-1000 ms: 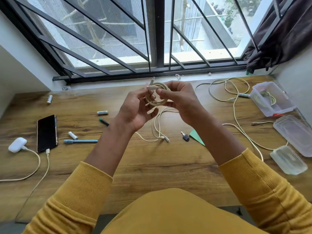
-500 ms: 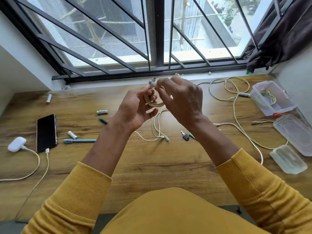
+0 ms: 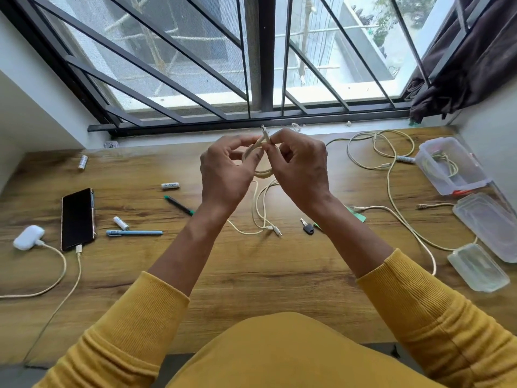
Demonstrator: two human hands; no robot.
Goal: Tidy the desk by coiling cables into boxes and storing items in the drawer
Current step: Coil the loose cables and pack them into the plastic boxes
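Above desk (image 3: 251, 275), right hand (image 3: 300, 166) now pinches cable (image 3: 263, 172) plug upward.

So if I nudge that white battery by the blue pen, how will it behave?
The white battery is a small cylinder lying on its side on smooth desk, so it will probably roll. Likely light. The blue pen beside it may stop it.

Both arms reach forward over desk, forearms bare, yellow sleeves pushed back near elbows. Left hand (image 3: 226, 175) raised, back toward camera, fingers curled, gripping cable coil (image 3: 261, 170). Right hand (image 3: 303, 169) just beside it, nearly touching, thumb and forefinger pinching cable end at top of coil. Wrists angled toward each other.
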